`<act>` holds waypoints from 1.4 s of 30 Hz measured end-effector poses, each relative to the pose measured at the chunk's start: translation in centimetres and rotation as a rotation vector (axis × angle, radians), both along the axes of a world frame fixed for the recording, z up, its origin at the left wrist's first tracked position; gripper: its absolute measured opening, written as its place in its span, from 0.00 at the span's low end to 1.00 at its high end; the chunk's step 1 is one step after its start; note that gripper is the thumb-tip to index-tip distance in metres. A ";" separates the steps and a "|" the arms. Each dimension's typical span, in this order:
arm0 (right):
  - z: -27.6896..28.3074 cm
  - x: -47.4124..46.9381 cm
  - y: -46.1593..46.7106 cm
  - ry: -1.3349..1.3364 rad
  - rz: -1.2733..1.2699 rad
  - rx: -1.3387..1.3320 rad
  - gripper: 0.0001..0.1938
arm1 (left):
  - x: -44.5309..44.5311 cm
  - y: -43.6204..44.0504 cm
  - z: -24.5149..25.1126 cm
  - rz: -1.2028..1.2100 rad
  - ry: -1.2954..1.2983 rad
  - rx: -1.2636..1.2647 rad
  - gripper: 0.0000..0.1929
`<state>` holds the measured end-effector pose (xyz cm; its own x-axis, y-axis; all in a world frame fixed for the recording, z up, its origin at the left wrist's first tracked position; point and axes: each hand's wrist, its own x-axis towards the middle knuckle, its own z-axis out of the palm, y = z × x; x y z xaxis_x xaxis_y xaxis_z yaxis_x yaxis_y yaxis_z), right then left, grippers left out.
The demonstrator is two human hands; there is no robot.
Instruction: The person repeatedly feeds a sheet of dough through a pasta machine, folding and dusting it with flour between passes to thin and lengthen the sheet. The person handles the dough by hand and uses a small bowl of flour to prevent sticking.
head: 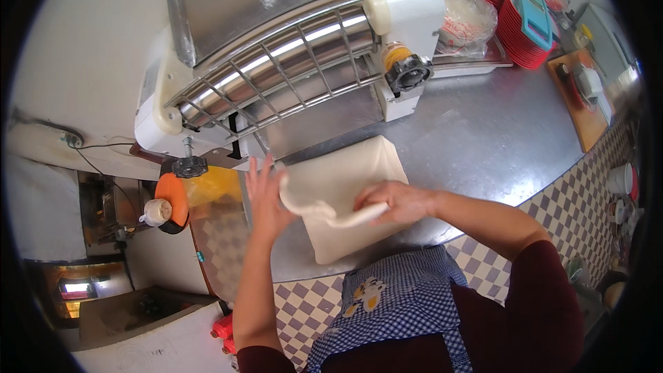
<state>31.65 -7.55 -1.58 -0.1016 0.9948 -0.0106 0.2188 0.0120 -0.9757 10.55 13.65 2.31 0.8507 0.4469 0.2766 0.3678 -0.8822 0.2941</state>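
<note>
A wide sheet of pale dough [342, 176] lies folded on the steel table, below the roller guard of a dough sheeter [279, 62]. My right hand [388, 201] grips the near edge of its top layer, fingers curled over a raised fold. At the sheet's left side is my left hand [267, 197], upright with fingers spread; its thumb is near the dough's curled edge, and whether it pinches that edge cannot be told. Under the lifted edge, another layer of dough reaches towards the table's near edge.
Black adjusting knobs [409, 72] jut from the sheeter. Stacked red bowls [523, 36], a bagged white mass [466, 20] on a metal tray and a wooden board [582, 98] with items stand to the right. Left are an orange object [172, 197] and a small jar [157, 212].
</note>
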 end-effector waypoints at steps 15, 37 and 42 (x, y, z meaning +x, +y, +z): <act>-4.6 -0.8 -3.0 0.147 -0.876 -0.687 0.36 | -3.1 -7.8 -9.8 0.816 -0.081 -1.207 0.53; -6.6 18.3 -9.4 -0.502 -1.188 -0.513 0.42 | 19.1 -17.6 -13.4 0.485 -0.153 -0.750 0.52; -6.0 15.1 -14.8 -0.457 -1.069 -0.618 0.39 | 15.8 -18.9 -11.9 0.444 0.072 -0.866 0.42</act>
